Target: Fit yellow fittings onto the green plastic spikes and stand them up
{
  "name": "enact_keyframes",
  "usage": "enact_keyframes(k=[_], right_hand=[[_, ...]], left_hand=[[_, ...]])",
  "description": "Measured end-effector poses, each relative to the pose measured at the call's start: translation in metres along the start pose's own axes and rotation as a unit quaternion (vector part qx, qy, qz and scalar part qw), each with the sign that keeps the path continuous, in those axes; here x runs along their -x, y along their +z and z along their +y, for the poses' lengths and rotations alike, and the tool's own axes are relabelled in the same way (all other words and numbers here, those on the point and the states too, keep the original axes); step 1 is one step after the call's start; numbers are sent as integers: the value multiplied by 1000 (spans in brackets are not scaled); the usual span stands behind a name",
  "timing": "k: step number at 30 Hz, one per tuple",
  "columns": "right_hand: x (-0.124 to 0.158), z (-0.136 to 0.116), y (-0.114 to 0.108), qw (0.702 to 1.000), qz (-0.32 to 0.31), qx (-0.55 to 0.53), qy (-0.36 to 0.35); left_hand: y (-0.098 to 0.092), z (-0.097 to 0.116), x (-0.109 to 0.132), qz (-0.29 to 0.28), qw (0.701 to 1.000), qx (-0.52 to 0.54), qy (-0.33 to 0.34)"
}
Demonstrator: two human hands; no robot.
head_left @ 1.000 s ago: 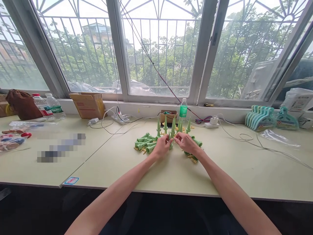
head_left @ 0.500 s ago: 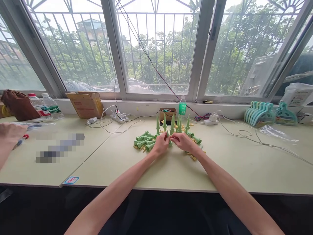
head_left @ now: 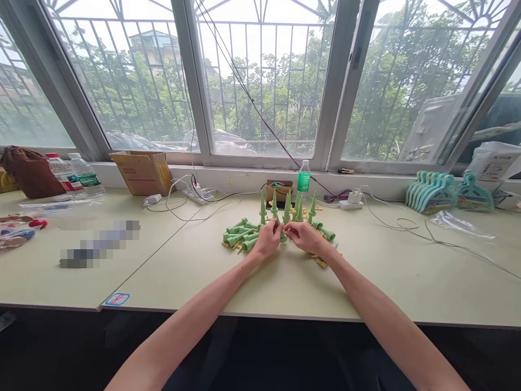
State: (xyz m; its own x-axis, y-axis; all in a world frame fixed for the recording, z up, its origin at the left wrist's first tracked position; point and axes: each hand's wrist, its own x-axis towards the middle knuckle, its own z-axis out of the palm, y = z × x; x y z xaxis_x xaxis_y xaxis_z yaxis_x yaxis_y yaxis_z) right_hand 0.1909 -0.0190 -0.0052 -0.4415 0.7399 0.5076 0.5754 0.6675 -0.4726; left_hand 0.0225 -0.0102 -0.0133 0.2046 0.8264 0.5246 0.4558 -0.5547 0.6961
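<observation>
The left hand (head_left: 266, 239) and right hand (head_left: 304, 237) meet at mid-surface (head_left: 285, 288), each grip pinching one green cone spike (head_left: 282, 235) from its own side. The spike seems upright, tip up, equally near both. Standing cones (head_left: 287, 208) rise just beyond; lying cones (head_left: 240, 235) are to the left.

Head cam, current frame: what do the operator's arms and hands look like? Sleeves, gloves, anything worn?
The left forearm and right forearm are bare to the picture's bottom edge: no sleeves show. The left hand and right hand wear no gloves. No watch or band is visible; a ring cannot be ruled out at this size.
</observation>
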Motion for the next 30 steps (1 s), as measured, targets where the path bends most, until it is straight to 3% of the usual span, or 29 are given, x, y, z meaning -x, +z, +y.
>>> enact_keyframes(k=[10,30], right_hand=[[0,-10,-4,1000,-20,-3,10],[0,-5,3,1000,-10,-15,-15]], left_hand=[[2,-4,-1,10,1000,-8,6],[0,-4,0,2,1000,-23,2]])
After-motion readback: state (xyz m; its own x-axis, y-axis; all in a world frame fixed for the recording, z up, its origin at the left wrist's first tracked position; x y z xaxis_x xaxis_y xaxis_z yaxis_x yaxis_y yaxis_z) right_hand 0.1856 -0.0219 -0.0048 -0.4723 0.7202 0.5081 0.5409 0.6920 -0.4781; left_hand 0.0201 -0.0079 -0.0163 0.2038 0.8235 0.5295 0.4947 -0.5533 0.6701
